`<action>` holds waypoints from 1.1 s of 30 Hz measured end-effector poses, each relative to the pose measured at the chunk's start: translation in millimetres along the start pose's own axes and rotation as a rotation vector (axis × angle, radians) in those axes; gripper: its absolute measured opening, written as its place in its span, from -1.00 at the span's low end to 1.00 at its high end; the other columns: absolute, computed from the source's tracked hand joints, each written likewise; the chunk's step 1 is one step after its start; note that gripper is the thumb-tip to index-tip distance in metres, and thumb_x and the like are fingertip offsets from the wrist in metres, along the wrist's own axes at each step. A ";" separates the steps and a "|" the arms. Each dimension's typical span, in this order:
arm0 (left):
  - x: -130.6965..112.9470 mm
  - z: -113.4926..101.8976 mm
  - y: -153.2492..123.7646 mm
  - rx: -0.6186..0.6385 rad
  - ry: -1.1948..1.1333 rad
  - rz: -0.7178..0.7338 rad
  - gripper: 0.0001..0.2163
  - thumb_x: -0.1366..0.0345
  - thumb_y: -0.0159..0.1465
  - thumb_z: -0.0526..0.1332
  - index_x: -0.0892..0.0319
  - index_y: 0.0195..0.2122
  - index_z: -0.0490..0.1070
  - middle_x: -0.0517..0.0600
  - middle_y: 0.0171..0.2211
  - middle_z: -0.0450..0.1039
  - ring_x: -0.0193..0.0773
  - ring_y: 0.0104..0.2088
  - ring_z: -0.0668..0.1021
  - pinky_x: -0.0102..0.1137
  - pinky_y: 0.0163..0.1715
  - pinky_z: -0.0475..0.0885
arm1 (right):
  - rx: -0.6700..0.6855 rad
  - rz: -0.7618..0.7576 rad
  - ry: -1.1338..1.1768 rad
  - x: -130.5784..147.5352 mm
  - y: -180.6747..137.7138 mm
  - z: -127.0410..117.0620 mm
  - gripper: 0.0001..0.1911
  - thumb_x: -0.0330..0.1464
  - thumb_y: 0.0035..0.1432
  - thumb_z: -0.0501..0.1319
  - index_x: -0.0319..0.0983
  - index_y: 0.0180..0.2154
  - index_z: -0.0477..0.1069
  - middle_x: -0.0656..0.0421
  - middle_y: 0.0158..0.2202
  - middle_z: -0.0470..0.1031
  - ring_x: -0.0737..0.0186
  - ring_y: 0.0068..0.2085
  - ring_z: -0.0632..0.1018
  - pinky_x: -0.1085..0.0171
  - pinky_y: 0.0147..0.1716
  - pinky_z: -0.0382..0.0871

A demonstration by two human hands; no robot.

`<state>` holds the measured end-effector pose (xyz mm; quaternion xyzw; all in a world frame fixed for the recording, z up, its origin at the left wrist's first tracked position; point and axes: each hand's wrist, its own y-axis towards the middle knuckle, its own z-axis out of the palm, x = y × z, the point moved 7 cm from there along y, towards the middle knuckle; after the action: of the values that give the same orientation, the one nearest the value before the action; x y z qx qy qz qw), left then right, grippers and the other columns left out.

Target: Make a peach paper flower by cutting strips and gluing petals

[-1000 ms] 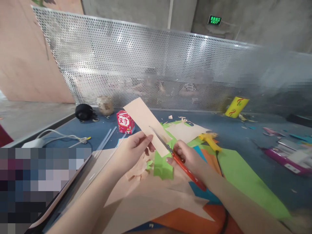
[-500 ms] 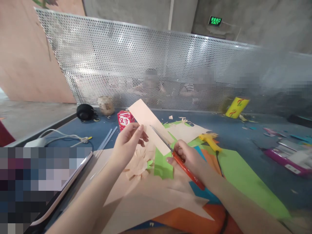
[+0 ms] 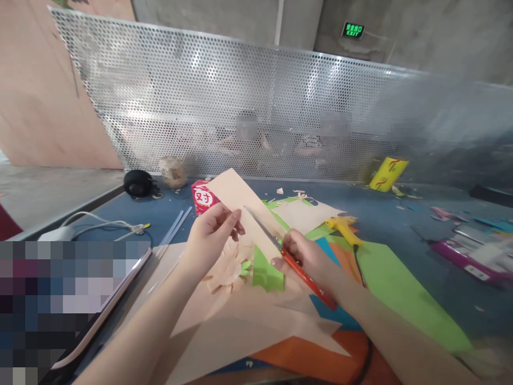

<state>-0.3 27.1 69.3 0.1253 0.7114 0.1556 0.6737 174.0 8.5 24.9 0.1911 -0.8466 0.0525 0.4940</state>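
Peach paper strip [image 3: 244,206] is held up above the table, slanting from upper left down to lower right, between the two hands. Left hand [image 3: 210,238] pinches its left edge between thumb and fingertips. Right hand [image 3: 306,256] is closed around the red handles of the scissors [image 3: 290,259], whose blades point up and left and lie against the strip's lower right part; whether the blades are parted is hard to tell at this angle. Below the hands lie a peach paper flower [image 3: 226,267], a green scrap [image 3: 266,272] and larger sheets of coloured paper on the blue table [image 3: 420,235]. A yellow glue gun [image 3: 344,227] rests just beyond the right hand.
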 end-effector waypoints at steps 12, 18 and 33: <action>0.9 0.7 -0.1 0.005 -0.049 -0.031 -0.81 0.27 0.16 0.18 0.20 -0.56 0.29 -0.12 -0.65 0.40 -0.40 -0.59 0.45 -0.47 -0.58 0.37 | -0.018 0.026 0.055 2.9 0.2 -2.3 -0.64 -0.28 -0.09 0.29 -0.16 -0.44 0.07 0.37 -0.56 0.12 0.39 -0.54 0.21 0.37 -0.56 0.10; 2.2 6.0 -1.6 0.069 -0.031 -0.049 -0.81 0.28 0.18 0.17 0.20 -0.55 0.29 -0.12 -0.64 0.40 -0.40 -0.59 0.45 -0.47 -0.56 0.37 | 0.021 0.010 0.138 4.4 -0.1 2.1 -0.66 -0.31 -0.08 0.29 -0.17 -0.41 0.09 0.35 -0.52 0.19 0.37 -0.50 0.29 0.37 -0.52 0.17; 2.2 13.1 -4.8 0.119 -0.022 -0.100 -0.83 0.24 0.13 0.20 0.21 -0.53 0.31 -0.11 -0.64 0.39 -0.38 -0.60 0.44 -0.44 -0.56 0.36 | -0.010 0.021 0.087 5.3 -1.4 0.5 -0.65 -0.29 -0.07 0.28 -0.17 -0.43 0.07 0.36 -0.56 0.14 0.38 -0.52 0.25 0.37 -0.56 0.13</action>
<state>12.8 24.3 64.8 0.1311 0.7172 0.0779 0.6800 171.8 5.7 29.1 0.1771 -0.8266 0.0617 0.5307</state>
